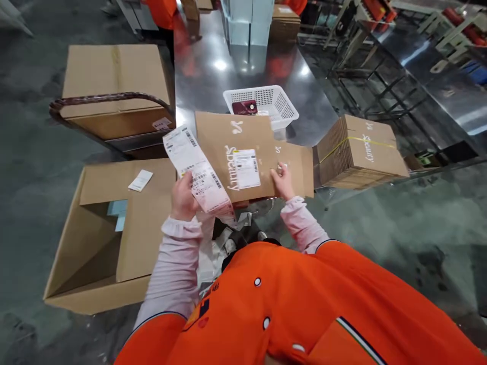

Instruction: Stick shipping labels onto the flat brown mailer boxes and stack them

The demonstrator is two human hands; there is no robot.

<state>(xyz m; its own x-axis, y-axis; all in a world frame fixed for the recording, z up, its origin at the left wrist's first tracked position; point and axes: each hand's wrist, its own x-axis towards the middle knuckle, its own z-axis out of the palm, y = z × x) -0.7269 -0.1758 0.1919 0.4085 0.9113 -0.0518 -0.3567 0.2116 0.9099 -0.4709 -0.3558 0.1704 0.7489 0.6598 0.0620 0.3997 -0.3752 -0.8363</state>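
Observation:
My left hand [183, 198] is closed on a long strip of printed shipping labels [205, 183], which hangs down past the table's front edge. A flattened cardboard box [213, 147] with white lettering lies at the near end of the metal table. One white shipping label [247, 170] is on its face. My right hand [283, 181] grips the right part of this cardboard, fingers bent over its surface. More flat cardboard [307, 175] shows just beyond that hand. Behind the cardboard stands a white perforated basket [287, 114] with a dark red packet [243, 107] in it.
A strapped stack of flat boxes [375, 147] sits at the right. To the left are an open carton [95, 294] and a trolley [110, 96] loaded with a large box [91, 68]. Pale blue boxes [239, 23] stand farther along the metal table [201, 66].

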